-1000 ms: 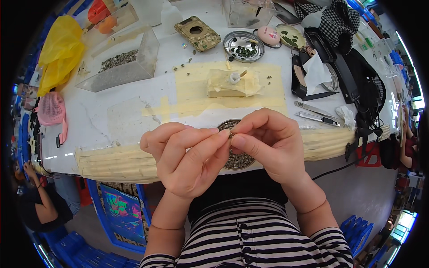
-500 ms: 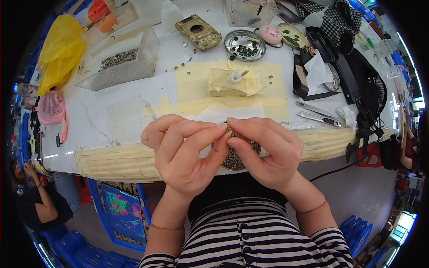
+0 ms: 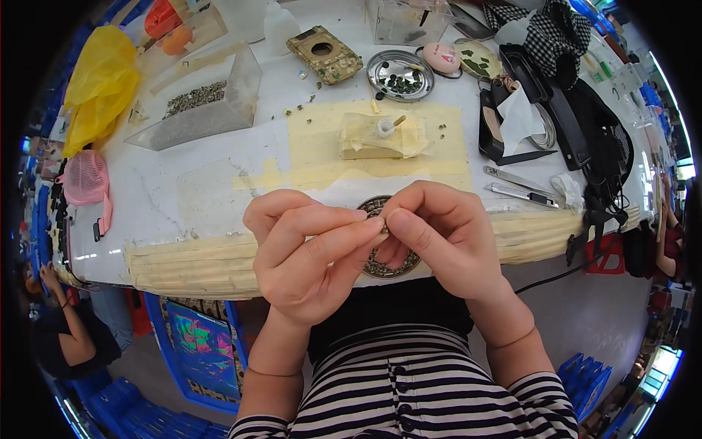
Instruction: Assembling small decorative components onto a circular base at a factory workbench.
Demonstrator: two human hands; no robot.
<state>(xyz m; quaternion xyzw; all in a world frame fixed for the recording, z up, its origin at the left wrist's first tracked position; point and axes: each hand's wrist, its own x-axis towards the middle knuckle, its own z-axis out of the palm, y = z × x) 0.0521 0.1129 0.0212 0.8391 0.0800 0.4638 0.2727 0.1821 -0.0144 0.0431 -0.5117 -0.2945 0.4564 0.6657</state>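
Holding both hands together at the tabletop's [image 3: 183, 190] near edge, I have the left hand [image 3: 307, 256] and right hand [image 3: 446, 234] meeting fingertip to fingertip over a round dish [image 3: 384, 267] of small dark bits. Left hand: thumb and forefinger pinched, other fingers curled. Right hand: same, thumb and forefinger closed toward the left's. Something tiny sits in the pinch where the two hands touch; too small to tell what it is, or which hand really has it. Dish is mostly hidden under the hands, only its lower rim and a sliver at the top show. Beyond the hands, mid-tabletop, a yellowish taped patch [image 3: 314, 146] carries a wrapped block [image 3: 365, 139] with a small white cap and stick on top. Further back: round metal tray [image 3: 401, 74] with dark green pieces, a camouflage-pattern box [image 3: 324, 53] with a round hole, a pink oval thing [image 3: 442, 57] just beside the tray. Left side: clear plastic bin [image 3: 208, 99] with grey-green pieces in it, yellow bag [image 3: 99, 84], pink fan-like thing [image 3: 84, 179]. Right side: tweezers-like metal tools [image 3: 515, 186], black tray with white tissue [image 3: 519, 117], black straps hanging off the edge. Another person's arm shows at lower left, well apart from my hands.
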